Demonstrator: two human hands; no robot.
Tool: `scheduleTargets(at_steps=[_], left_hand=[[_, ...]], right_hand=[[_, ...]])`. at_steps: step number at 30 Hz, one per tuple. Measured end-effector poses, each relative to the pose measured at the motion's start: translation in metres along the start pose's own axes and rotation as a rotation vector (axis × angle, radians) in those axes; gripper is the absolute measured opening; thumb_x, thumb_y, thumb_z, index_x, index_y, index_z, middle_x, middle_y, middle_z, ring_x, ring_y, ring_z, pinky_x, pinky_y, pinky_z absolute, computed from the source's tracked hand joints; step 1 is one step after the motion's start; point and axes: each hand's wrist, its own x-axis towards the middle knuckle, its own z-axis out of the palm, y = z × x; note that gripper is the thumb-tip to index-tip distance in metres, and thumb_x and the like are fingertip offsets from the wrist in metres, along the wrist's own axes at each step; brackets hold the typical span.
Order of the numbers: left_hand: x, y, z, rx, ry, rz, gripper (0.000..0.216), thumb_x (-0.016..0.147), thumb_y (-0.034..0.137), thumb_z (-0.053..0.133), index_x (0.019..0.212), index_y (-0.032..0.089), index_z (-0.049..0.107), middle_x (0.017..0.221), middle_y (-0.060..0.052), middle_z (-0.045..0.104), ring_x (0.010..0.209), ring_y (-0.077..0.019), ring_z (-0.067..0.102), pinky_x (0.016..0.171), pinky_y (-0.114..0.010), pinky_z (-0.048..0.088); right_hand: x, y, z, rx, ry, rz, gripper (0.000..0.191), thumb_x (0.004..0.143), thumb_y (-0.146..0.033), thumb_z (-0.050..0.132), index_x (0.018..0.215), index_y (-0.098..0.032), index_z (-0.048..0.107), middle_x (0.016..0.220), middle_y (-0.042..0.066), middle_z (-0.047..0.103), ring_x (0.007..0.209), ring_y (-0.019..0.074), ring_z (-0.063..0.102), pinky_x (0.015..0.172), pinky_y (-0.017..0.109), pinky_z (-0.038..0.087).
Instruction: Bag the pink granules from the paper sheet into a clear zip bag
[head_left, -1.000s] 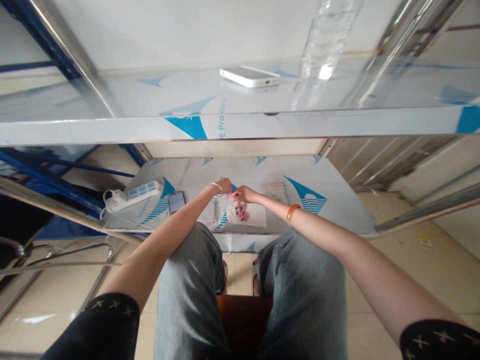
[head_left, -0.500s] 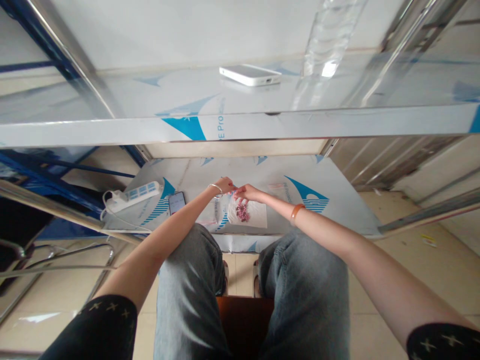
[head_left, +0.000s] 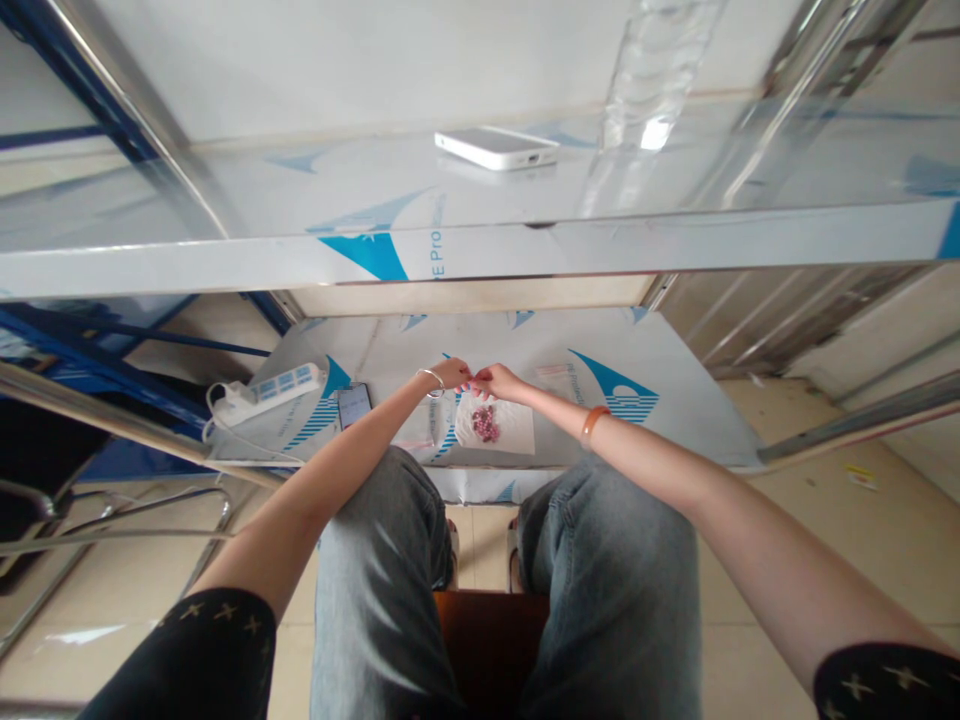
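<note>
My left hand and my right hand meet fingertip to fingertip just above the lower shelf. Both are closed in a pinch, and whatever lies between the fingers is too small to name. Right below them a white sheet lies on the shelf, with a cluster of pink and dark red beads on it. A silver bangle circles my left wrist and an orange-brown one my right.
Left on the lower shelf are a phone and a white power strip with a cable. The upper shelf crosses in front, bearing a white-cased phone and a clear plastic bottle. Clear small bags lie near my hands.
My right fingers have drawn in from spread above the beads to a pinch against the left fingertips. The beads on the sheet stay in place.
</note>
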Motion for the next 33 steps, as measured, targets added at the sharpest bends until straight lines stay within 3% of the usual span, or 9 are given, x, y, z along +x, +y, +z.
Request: scheduleTargets(at_steps=[9, 15, 24, 33], left_hand=[[-0.006, 0.008, -0.001, -0.014, -0.03, -0.054, 0.031, 0.085, 0.012, 0.04, 0.092, 0.008, 0.071, 0.095, -0.011, 0.074, 0.08, -0.0138, 0.069, 0.068, -0.017, 0.052], [-0.003, 0.009, 0.002, -0.03, -0.008, -0.072, 0.033, 0.086, 0.017, 0.04, 0.087, 0.01, 0.072, 0.088, -0.008, 0.075, 0.082, -0.0151, 0.07, 0.071, -0.019, 0.053], [-0.002, 0.01, 0.004, 0.042, 0.009, -0.118, 0.037, 0.09, 0.031, 0.043, 0.075, 0.012, 0.071, 0.082, -0.008, 0.075, 0.074, -0.0163, 0.07, 0.069, -0.021, 0.053], [-0.005, 0.017, 0.001, 0.117, -0.001, -0.148, 0.039, 0.092, 0.032, 0.041, 0.076, 0.012, 0.071, 0.089, -0.009, 0.075, 0.077, -0.0161, 0.069, 0.068, -0.02, 0.051]], right_hand=[[0.007, 0.008, -0.001, -0.204, 0.087, -0.024, 0.02, 0.077, -0.011, 0.057, 0.058, -0.012, 0.059, 0.053, -0.001, 0.058, 0.049, 0.0075, 0.046, 0.049, 0.018, 0.03], [0.001, 0.001, -0.003, -0.352, 0.07, 0.005, 0.018, 0.079, -0.013, 0.054, 0.069, -0.01, 0.067, 0.062, 0.002, 0.065, 0.054, 0.0089, 0.051, 0.051, 0.019, 0.031], [-0.012, -0.035, 0.006, -0.749, 0.106, 0.145, 0.028, 0.083, -0.033, 0.059, 0.097, -0.013, 0.073, 0.096, 0.015, 0.073, 0.087, 0.0254, 0.07, 0.061, 0.023, 0.043], [-0.009, -0.039, 0.011, -0.838, 0.142, 0.137, 0.025, 0.084, -0.033, 0.059, 0.091, -0.014, 0.073, 0.095, 0.018, 0.073, 0.088, 0.0294, 0.071, 0.064, 0.026, 0.047]])
